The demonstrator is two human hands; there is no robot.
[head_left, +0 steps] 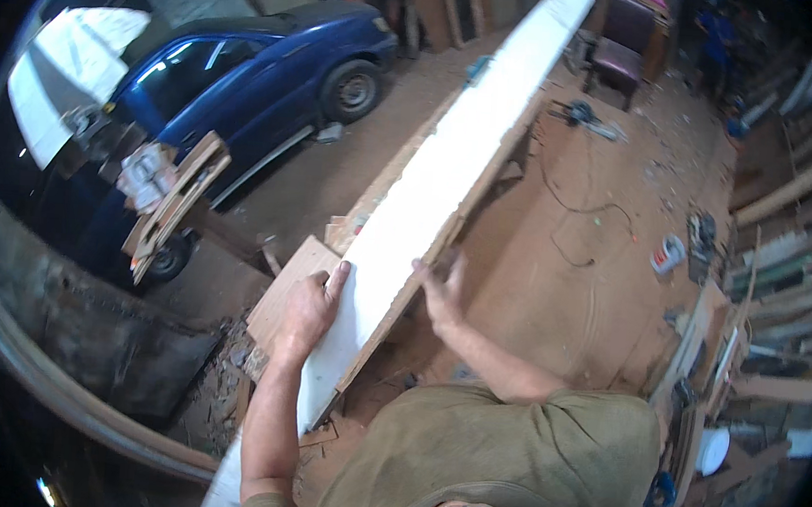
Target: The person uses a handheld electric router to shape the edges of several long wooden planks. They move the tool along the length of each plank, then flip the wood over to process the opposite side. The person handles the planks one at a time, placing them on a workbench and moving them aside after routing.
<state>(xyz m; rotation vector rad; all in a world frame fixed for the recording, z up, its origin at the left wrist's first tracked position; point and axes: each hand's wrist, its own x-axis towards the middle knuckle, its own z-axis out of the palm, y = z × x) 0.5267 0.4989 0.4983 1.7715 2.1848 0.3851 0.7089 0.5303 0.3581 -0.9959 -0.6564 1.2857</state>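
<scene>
A long white-faced wooden board (449, 172) runs from near my body up toward the far top of the view. My left hand (309, 309) grips its left edge near the close end, fingers curled over the white face. My right hand (443, 292) presses flat against the board's brown right edge, fingers spread. The board lies over a lower wooden plank (384, 184) and a small brown panel (286, 292) sticks out beneath it on the left.
A blue car (248, 82) stands at the left. A power tool with a cable (581, 113) lies on the dusty floor, a chair (620, 52) beyond it. Stacked timber (781, 270) fills the right side. A wooden jig (176, 202) stands at the left.
</scene>
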